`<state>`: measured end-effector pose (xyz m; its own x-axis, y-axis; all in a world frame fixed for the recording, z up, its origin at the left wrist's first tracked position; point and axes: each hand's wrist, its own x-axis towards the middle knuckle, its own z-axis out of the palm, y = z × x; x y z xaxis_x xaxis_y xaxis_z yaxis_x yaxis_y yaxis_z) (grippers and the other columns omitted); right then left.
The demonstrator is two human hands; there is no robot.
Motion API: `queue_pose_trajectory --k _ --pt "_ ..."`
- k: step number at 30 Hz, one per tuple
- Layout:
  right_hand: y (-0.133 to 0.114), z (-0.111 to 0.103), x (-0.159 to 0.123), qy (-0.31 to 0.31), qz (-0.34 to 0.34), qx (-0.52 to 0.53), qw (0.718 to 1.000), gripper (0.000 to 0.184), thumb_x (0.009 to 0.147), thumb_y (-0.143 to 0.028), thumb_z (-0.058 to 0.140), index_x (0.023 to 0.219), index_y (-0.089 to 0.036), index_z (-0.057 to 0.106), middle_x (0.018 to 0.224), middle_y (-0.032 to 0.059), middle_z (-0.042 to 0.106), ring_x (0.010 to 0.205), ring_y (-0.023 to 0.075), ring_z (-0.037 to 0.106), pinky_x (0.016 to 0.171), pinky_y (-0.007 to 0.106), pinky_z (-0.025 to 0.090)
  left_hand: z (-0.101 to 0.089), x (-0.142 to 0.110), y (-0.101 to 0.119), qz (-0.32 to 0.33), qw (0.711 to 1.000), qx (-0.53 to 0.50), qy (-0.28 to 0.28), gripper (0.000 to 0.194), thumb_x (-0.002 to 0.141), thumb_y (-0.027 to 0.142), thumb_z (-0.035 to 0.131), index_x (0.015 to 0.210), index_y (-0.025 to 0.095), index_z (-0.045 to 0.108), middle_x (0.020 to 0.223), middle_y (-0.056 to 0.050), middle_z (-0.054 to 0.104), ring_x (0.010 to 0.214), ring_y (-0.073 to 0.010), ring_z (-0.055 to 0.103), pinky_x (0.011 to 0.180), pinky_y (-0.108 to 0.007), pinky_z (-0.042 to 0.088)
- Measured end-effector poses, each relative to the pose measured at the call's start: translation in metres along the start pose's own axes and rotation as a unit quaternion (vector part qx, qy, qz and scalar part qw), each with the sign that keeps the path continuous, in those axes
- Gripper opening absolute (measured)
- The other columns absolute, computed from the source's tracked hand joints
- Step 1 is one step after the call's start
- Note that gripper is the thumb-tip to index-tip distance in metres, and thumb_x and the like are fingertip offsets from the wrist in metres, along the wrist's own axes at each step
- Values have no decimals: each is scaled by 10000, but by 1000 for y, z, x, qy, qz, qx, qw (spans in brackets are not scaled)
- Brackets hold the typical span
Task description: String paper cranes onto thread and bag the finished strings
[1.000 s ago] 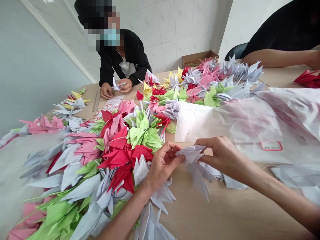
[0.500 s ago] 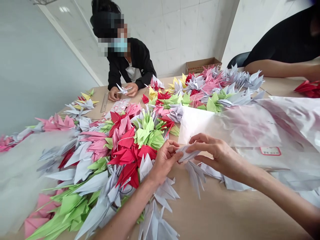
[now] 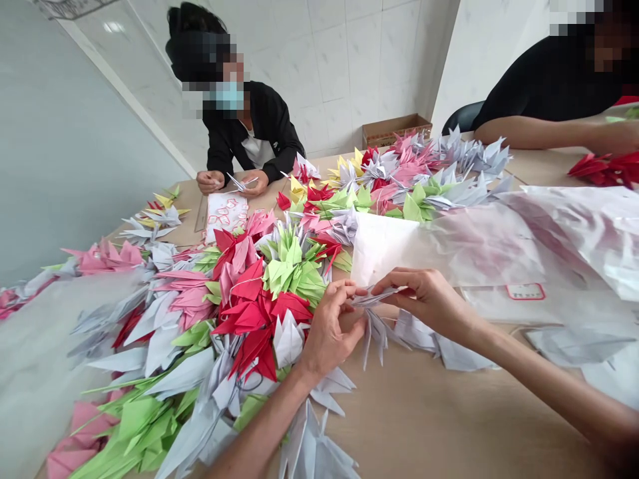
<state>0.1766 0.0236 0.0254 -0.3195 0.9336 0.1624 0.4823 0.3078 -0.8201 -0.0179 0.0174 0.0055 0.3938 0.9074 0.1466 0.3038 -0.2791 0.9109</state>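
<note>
My left hand point(image 3: 330, 327) and my right hand point(image 3: 430, 299) pinch the two ends of a pale lavender paper crane point(image 3: 373, 313) just above the wooden table point(image 3: 449, 419). Its pointed flaps hang down between my hands. The fingers of both hands are closed on the paper. To the left of my left hand lies a heap of folded cranes point(image 3: 249, 299) in red, green, pink and lavender. More lavender cranes point(image 3: 424, 336) rest on the table under my right wrist.
A person in a black jacket point(image 3: 249, 133) folds paper at the far end. Another person's arm point(image 3: 549, 130) rests at the right. Translucent plastic bags point(image 3: 524, 246) cover the right side. A cardboard box point(image 3: 394, 126) stands by the tiled wall.
The crane between my hands has been pressed flatter and lifted slightly. The view has shifted a little. The far person has lowered their folded piece towards the table.
</note>
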Motion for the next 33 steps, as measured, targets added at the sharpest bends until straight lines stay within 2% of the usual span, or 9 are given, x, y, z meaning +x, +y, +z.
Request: queue_pose_trajectory --k 3,7,10,13,16,19,22,28,33 --pt "3 4 0 -2 24 29 999 140 821 -240 554 877 -224 682 843 -7 701 728 120 645 645 206 491 2 3 -7 4 1000 10 17 291 752 69 530 1008 193 591 1173 -68 508 990 -155 572 808 -237 481" --pt "1 -4 -1 53 49 -20 997 327 814 -241 548 1140 -214 556 997 30 669 841 141 634 666 225 495 5 5 -12 -59 996 -35 52 148 779 178 585 926 178 589 965 -46 626 778 -123 606 702 -220 492" --pt "-12 -19 -5 92 49 -156 982 160 823 -320 551 922 -203 598 861 21 663 673 132 599 569 241 433 5 4 -11 -110 988 -89 62 166 793 296 609 894 169 578 807 -29 665 731 -135 639 692 -226 499" --pt "-27 -22 -12 1 72 -249 966 268 821 -439 549 680 -219 604 628 -9 618 526 129 534 495 248 344 5 3 -9 -126 986 -92 62 222 793 358 611 904 168 585 785 -29 681 730 -148 659 692 -232 502" --pt "-32 -6 -19 -84 75 -285 952 236 750 -458 639 752 -222 640 756 21 661 663 180 601 542 254 349 4 3 -8 -134 987 -64 62 243 792 377 610 912 168 579 778 -34 688 728 -161 665 678 -236 498" --pt "-29 10 -20 -95 81 -309 943 158 770 -358 625 753 -201 632 840 58 665 773 220 616 551 255 332 3 2 -7 -130 989 -33 69 218 790 359 612 892 171 569 748 -25 678 707 -158 661 656 -231 493" --pt "-26 6 -17 -86 97 -279 951 181 814 -266 536 666 -195 613 755 44 659 639 170 585 524 253 307 3 1 -6 -96 991 -20 90 141 792 293 604 862 173 577 822 -29 667 732 -144 648 658 -225 498" --pt "-26 -36 -9 -38 73 -179 980 267 798 -351 549 593 -199 629 503 -8 526 450 86 407 451 236 254 6 0 -5 -23 989 -45 137 53 794 210 592 826 168 590 982 -59 641 896 -156 638 797 -263 513" --pt "-11 -48 -4 -92 173 -39 980 249 771 -305 513 625 -153 646 504 -5 517 432 76 396 397 212 250 7 -2 -7 -33 986 -99 131 85 785 164 589 823 175 514 1068 -67 633 893 -150 653 813 -272 512"
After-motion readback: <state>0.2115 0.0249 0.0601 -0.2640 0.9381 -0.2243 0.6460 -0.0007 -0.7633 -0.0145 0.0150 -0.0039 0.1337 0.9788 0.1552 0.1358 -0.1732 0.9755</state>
